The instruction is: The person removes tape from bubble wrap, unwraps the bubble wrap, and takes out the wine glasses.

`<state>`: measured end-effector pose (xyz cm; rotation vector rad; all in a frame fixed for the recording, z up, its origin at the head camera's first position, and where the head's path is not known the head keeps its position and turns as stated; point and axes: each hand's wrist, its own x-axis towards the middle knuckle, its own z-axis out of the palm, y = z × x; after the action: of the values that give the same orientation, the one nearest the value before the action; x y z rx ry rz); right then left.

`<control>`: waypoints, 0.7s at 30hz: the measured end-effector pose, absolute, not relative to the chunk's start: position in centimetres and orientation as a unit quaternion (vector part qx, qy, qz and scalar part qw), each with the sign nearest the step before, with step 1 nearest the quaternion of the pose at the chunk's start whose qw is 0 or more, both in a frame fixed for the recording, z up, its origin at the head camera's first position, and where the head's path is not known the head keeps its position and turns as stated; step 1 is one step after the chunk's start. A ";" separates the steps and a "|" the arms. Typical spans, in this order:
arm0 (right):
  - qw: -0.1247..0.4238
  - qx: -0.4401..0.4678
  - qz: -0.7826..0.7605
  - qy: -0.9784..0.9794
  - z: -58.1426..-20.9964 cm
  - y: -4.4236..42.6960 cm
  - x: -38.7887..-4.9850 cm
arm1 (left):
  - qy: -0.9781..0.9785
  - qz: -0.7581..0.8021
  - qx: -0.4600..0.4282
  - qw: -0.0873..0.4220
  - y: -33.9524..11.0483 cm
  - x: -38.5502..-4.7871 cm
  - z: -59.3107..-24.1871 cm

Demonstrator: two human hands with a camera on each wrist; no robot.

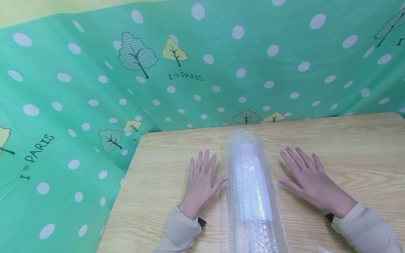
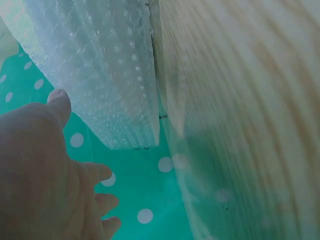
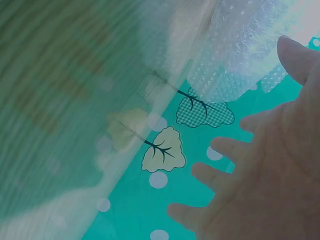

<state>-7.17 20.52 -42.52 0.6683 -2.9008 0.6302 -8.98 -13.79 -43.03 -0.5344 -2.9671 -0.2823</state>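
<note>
Head view: a bubble-wrapped package [image 1: 251, 175] is laid on a wooden table [image 1: 152, 182] between the left hand [image 1: 201, 186] and right hand [image 1: 313, 182], whose fingers are held straight and apart. Left wrist view: the package is seen beside the thumb; whether it is touched cannot be told. Right wrist view: the fingers are seen spread before green dotted cloth [image 3: 135, 210].

"I PARIS" lettering [image 1: 185, 76], split by a small green mark [image 1: 176, 75], is printed on the green, white-dotted fabric sheet [image 1: 218, 38], head view upper centre. Repeated at left edge and, partly legible, left of centre. Lone "I" [image 1: 400, 42] seen upper right.
</note>
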 end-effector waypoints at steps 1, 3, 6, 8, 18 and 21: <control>0.051 0.222 0.208 -0.951 -42.5 20.5 -7.2 | -0.978 -0.093 -0.176 0.055 -13.8 -9.0 -43.0; 0.056 0.227 0.210 -0.949 -42.5 20.5 -7.2 | -0.979 -0.092 -0.175 0.053 -13.8 -9.0 -43.0; 0.065 0.237 0.215 -0.945 -42.5 20.4 -7.2 | -0.979 -0.092 -0.176 0.052 -13.8 -9.0 -43.0; 0.070 0.242 0.217 -0.943 -42.4 20.4 -7.2 | -0.978 -0.093 -0.178 0.053 -13.8 -9.0 -43.0; 0.069 0.250 0.230 -0.938 -42.1 19.7 -7.5 | -0.977 -0.096 -0.183 0.047 -13.7 -9.0 -42.9; 0.067 0.250 0.238 -0.936 -41.9 19.4 -7.6 | -0.977 -0.095 -0.184 0.045 -13.7 -9.0 -43.0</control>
<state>-7.59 19.43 -41.94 0.7528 -2.8225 0.7162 -8.96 -13.69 -42.95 -0.5628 -2.9844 -0.2892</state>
